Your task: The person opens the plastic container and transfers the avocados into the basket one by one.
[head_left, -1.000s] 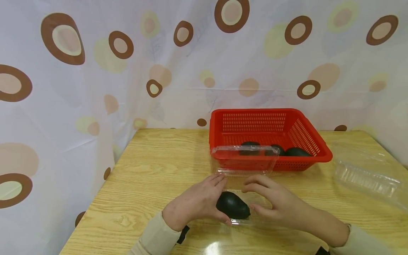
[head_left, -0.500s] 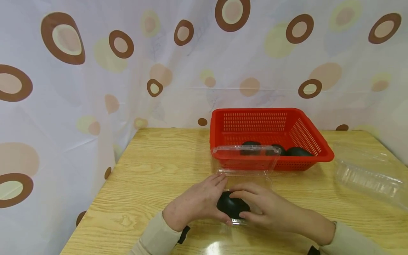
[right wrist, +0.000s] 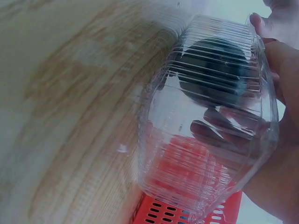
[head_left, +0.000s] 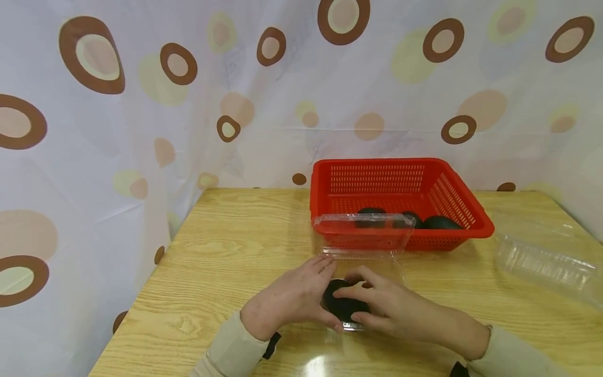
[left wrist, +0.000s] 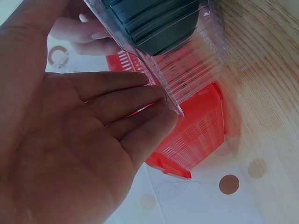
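Note:
A dark green avocado (head_left: 346, 310) lies at the left end of a clear plastic clamshell box (head_left: 352, 326), whose lid (head_left: 365, 253) stands raised behind it. My left hand (head_left: 293, 299) spans that end with fingers extended, and in the left wrist view its fingertips (left wrist: 163, 114) are right at the rim. Reaching in from the right, my right hand (head_left: 400, 308) has its thumb and bent fingers round the avocado, covering part of it. Through the ribbed wall in the right wrist view, the avocado (right wrist: 212, 74) shows with fingers beside it.
Behind the box stands a red perforated basket (head_left: 377, 178) with several more avocados (head_left: 440, 223) along its near side. Another clear plastic box (head_left: 546, 264) lies at the table's right. A patterned curtain (head_left: 264, 99) hangs behind the wooden table (head_left: 231, 230).
My right hand has moved left from beside the avocado onto it, and its fingers now close round it. The left hand and the box have stayed in place.

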`<state>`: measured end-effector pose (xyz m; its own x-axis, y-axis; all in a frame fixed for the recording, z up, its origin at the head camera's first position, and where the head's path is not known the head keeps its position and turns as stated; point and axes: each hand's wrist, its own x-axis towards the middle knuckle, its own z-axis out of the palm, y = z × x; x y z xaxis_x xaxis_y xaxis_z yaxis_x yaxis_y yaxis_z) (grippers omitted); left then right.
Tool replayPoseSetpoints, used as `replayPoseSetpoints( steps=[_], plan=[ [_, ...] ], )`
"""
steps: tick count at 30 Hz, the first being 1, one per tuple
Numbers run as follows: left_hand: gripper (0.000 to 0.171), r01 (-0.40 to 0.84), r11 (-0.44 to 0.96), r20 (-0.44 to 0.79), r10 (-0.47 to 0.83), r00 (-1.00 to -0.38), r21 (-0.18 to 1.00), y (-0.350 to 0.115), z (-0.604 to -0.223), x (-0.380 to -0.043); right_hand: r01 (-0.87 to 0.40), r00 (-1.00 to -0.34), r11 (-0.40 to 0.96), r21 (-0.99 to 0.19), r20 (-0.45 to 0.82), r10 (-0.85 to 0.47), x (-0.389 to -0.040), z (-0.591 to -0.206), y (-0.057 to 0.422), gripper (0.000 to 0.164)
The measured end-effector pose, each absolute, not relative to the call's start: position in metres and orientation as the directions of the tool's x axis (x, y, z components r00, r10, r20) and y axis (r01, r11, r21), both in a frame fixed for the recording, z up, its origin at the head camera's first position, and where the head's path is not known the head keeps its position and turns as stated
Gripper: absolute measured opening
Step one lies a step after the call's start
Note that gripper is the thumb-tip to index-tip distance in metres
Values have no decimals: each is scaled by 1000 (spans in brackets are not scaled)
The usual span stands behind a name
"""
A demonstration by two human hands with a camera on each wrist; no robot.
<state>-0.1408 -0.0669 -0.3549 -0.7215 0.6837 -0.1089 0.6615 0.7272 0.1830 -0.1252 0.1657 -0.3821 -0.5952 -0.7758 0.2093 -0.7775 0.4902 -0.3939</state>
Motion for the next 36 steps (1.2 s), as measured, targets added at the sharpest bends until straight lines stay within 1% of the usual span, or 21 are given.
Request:
replayPoseSetpoints(
  steps=[2,7,11,14,21,24,29,34,36],
  plan=[
    [114,662,725,-106,685,-720,190,-67,-355,-141,-778,-600,500,-381,213,-771,-125,-383,165,37],
    [114,664,723,-100,687,-719,189,-67,-356,-141,-759,-624,535,-371,178,-761,-126,-382,165,33],
    [114,658,728,-119,683,-720,192,-66,-356,-141,-734,-640,550,-399,135,-757,-128,-382,166,30],
    [114,651,734,-134,677,-723,193,-66,-355,-141,-728,-639,553,-405,111,-761,-131,-383,167,31],
    [114,644,739,-139,671,-728,197,-67,-355,-141,-740,-626,561,-372,73,-777,-136,-382,169,31],
    [115,640,743,-143,667,-731,195,-67,-355,-141,-722,-636,577,-382,40,-770,-138,-381,168,32],
    [116,635,746,-153,664,-732,200,-66,-355,-141,-652,-677,623,-433,-39,-735,-142,-378,164,34],
    [116,640,743,-145,667,-731,195,-66,-355,-142,-637,-683,618,-461,-35,-730,-146,-379,161,36],
    [116,642,742,-141,669,-730,193,-66,-354,-142,-647,-679,612,-454,-20,-733,-147,-380,161,36]
  ],
)
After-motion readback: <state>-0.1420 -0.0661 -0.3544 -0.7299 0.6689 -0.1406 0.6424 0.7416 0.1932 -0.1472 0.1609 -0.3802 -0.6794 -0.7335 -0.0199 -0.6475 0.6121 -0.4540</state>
